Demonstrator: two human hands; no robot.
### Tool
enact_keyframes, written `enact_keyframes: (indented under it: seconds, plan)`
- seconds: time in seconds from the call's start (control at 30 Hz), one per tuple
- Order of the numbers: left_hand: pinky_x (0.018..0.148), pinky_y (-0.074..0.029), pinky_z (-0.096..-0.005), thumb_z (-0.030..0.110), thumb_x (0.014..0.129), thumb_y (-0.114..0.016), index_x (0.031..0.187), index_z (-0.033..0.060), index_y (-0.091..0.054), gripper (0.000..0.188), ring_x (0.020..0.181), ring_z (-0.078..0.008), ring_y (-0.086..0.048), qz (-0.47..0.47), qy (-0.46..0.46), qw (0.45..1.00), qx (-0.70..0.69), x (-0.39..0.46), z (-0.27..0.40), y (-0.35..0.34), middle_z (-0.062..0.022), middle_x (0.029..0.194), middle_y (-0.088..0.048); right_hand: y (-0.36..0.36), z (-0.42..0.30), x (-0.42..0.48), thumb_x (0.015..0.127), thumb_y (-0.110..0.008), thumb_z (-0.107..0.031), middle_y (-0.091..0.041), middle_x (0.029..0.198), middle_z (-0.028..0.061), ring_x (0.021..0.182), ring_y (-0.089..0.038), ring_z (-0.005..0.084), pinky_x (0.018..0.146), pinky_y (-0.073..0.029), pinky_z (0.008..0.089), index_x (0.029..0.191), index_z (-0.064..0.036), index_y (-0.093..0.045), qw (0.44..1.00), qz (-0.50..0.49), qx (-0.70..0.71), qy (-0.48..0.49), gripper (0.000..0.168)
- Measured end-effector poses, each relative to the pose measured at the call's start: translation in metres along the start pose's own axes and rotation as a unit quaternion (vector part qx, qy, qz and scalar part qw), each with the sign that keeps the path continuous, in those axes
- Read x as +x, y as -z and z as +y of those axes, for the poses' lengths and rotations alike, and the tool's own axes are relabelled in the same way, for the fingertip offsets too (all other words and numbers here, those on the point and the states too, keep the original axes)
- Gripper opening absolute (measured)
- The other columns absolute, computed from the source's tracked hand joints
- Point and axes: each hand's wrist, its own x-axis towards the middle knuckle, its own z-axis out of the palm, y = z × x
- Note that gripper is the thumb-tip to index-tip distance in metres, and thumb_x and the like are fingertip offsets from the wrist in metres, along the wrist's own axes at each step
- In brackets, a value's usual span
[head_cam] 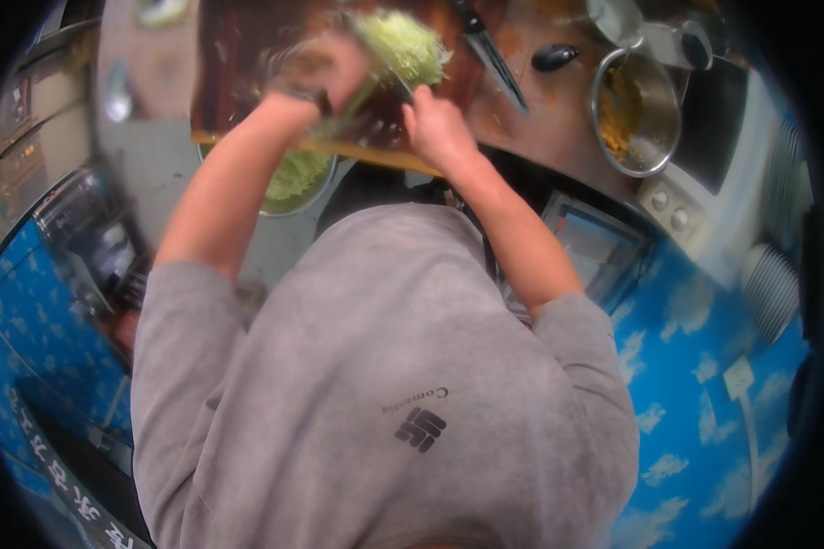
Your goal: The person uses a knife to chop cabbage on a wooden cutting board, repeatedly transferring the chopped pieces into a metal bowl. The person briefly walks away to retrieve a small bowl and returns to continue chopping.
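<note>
My right hand (443, 130) grips a knife (399, 84) whose blade slants up and left across the dark wooden cutting board (247, 48). Against the blade's far side rests a pale green mound of finely shredded cabbage (405, 48). My left hand (340, 72) is motion-blurred at the near side of the blade, and its fingers cannot be made out. Green shreds show blurred below it, at the board's near edge. Beneath that edge, partly covered by my left forearm, a metal bowl (301, 208) holds more shredded cabbage (296, 177).
A second knife (498, 68) lies right of the mound, beside a dark oval object (555, 57). Farther right stand a steel bowl (674, 130) with orange-brown remains, metal containers (680, 44) and an appliance with knobs (669, 209). A spoon-like metal utensil (118, 89) lies left of the board.
</note>
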Motion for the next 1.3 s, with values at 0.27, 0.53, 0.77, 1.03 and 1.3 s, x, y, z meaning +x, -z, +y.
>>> enact_keyframes:
  seconds: [0.27, 0.53, 0.77, 1.03, 1.3]
  plan:
    - [0.101, -0.054, -0.0482, 0.003, 0.065, -0.082, 0.128, 0.007, -0.058, 0.067, 0.123, -0.0404, -0.055, 0.006, -0.025, 0.999, -0.019, -0.001, -0.002, 0.0, -0.0138, 0.134, -0.054, 0.006, -0.004, -0.004, 0.105, -0.051, -0.026, -0.069, 0.092, 0.0335, 0.09, -0.066, 0.0543, 0.08, -0.051, 0.0628, 0.108, 0.003, -0.049, 1.0, -0.019, -0.001, -0.009, 0.029]
    - [0.1, -0.053, -0.0462, 0.001, 0.067, -0.079, 0.128, 0.0056, -0.058, 0.064, 0.12, -0.0402, -0.056, 0.165, -0.071, 0.983, -0.042, 0.015, -0.042, -0.082, -0.013, 0.131, -0.057, -0.019, 0.003, 0.01, 0.102, -0.058, -0.021, -0.068, 0.086, 0.0325, 0.083, -0.066, 0.0527, 0.074, -0.052, 0.0592, 0.103, 0.004, -0.052, 1.0, 0.012, -0.002, 0.012, 0.026]
    - [0.098, -0.055, -0.0462, 0.002, 0.07, -0.075, 0.125, 0.0064, -0.058, 0.057, 0.118, -0.0394, -0.057, 0.082, -0.007, 0.996, -0.031, 0.0, -0.014, -0.033, -0.0124, 0.127, -0.058, -0.011, -0.006, -0.001, 0.105, -0.052, -0.025, -0.069, 0.09, 0.0336, 0.088, -0.066, 0.0552, 0.078, -0.052, 0.0619, 0.105, 0.005, -0.049, 1.0, -0.009, -0.008, -0.001, 0.029]
    - [0.098, -0.054, -0.047, 0.002, 0.072, -0.072, 0.123, 0.0062, -0.059, 0.053, 0.118, -0.0391, -0.057, 0.101, 0.024, 0.993, -0.059, -0.004, -0.014, -0.041, -0.0113, 0.126, -0.059, 0.008, -0.021, -0.008, 0.105, -0.051, -0.025, -0.069, 0.091, 0.0344, 0.089, -0.066, 0.0553, 0.079, -0.052, 0.0624, 0.105, 0.005, -0.049, 1.0, -0.022, -0.017, 0.004, 0.03]
    - [0.097, -0.055, -0.0471, 0.002, 0.071, -0.073, 0.124, 0.0074, -0.06, 0.055, 0.119, -0.039, -0.057, 0.11, 0.019, 0.991, -0.069, -0.003, -0.018, -0.041, -0.0111, 0.129, -0.059, -0.006, -0.012, 0.007, 0.105, -0.052, -0.024, -0.068, 0.09, 0.0348, 0.088, -0.066, 0.0548, 0.078, -0.053, 0.0605, 0.106, 0.007, -0.048, 0.999, -0.026, -0.045, 0.011, 0.03]
